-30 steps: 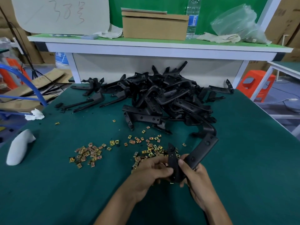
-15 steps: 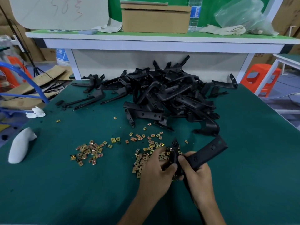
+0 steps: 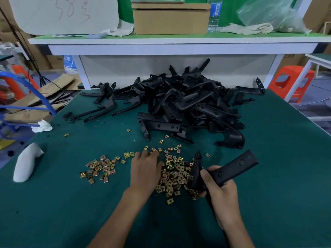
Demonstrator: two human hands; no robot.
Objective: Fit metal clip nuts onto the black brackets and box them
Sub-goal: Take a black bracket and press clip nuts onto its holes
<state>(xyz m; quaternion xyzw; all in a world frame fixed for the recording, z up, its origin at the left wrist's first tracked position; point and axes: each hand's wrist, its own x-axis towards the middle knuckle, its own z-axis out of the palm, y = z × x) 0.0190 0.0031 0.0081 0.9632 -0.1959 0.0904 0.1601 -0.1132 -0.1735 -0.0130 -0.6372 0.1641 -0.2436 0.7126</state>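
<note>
My right hand [image 3: 221, 191] grips a black L-shaped bracket [image 3: 232, 168] just above the green table, its long arm pointing up and right. My left hand [image 3: 146, 168] lies palm down on the scattered gold clip nuts [image 3: 174, 178], fingers spread and touching the nuts at its fingertips; I cannot tell whether it has pinched one. A second patch of clip nuts [image 3: 99, 169] lies to the left. A big heap of black brackets [image 3: 188, 104] fills the middle of the table behind the nuts.
A closed cardboard box [image 3: 170, 17] stands on the raised green shelf [image 3: 179, 39] behind the table. A white moulded piece [image 3: 25, 163] lies near the left edge, with crumpled white paper [image 3: 42, 126] beyond it. An orange stool [image 3: 290, 83] stands at the right.
My left hand has let go of the bracket and moved left onto the loose clip nuts. My right hand still holds the bracket, shifted slightly right.
</note>
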